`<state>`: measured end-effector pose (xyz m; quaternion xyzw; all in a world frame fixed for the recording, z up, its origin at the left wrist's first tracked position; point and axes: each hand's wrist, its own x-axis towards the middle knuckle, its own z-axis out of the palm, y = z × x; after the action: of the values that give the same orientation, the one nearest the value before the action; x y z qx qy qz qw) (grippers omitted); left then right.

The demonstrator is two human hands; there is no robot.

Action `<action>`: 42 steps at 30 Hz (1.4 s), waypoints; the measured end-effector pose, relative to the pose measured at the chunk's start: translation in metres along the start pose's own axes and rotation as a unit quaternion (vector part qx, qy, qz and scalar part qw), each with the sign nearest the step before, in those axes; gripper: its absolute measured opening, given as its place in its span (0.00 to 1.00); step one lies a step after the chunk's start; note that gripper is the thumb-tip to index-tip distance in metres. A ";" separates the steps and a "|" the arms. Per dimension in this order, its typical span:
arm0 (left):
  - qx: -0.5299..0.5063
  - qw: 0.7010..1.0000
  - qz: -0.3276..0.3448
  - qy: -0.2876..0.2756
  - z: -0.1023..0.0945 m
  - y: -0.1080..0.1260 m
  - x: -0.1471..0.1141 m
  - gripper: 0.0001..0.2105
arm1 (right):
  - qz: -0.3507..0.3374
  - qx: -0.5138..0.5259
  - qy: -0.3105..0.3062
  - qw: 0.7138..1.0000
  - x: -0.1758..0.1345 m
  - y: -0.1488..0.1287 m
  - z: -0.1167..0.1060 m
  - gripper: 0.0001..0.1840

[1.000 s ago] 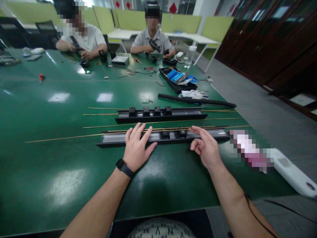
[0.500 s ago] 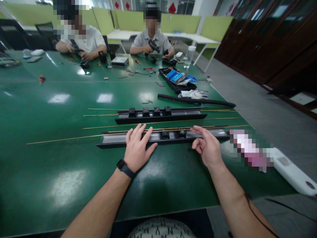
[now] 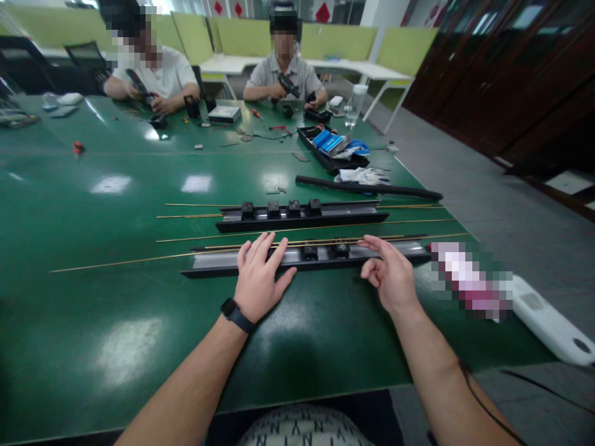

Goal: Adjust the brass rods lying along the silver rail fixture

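A long black rail (image 3: 218, 263) with two small black blocks (image 3: 325, 251) lies across the green table (image 3: 93, 297) in front of me. My left hand (image 3: 258, 279) rests flat on it, fingers spread over the rail and the thin brass rods (image 3: 139, 258) along its far side. My right hand (image 3: 390, 272) hovers at the rail's right part, index finger stretched toward the rods, other fingers loosely curled, holding nothing. A second black rail (image 3: 302, 217) with several black blocks lies just beyond.
A long black strip (image 3: 372, 188) and white gloves (image 3: 362, 176) lie farther back, with a black tray (image 3: 332, 148) of blue items. A white device (image 3: 548, 322) sits at the right edge. Two people work with tools at the far side.
Almost nothing differs; my left hand's fingers have shifted slightly on the rail, and my right hand stays in place.
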<state>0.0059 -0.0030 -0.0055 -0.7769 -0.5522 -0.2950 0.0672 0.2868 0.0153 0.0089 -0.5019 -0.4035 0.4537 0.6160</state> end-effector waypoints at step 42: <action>-0.016 1.000 -0.006 -0.009 0.002 0.005 0.003 0.32 | -0.008 -0.012 0.015 1.000 0.000 -0.002 0.001 0.20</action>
<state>0.0122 -0.0019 -0.0045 -0.7769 -0.5529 -0.2973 0.0476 0.2858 0.0153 0.0107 -0.5130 -0.4032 0.4366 0.6194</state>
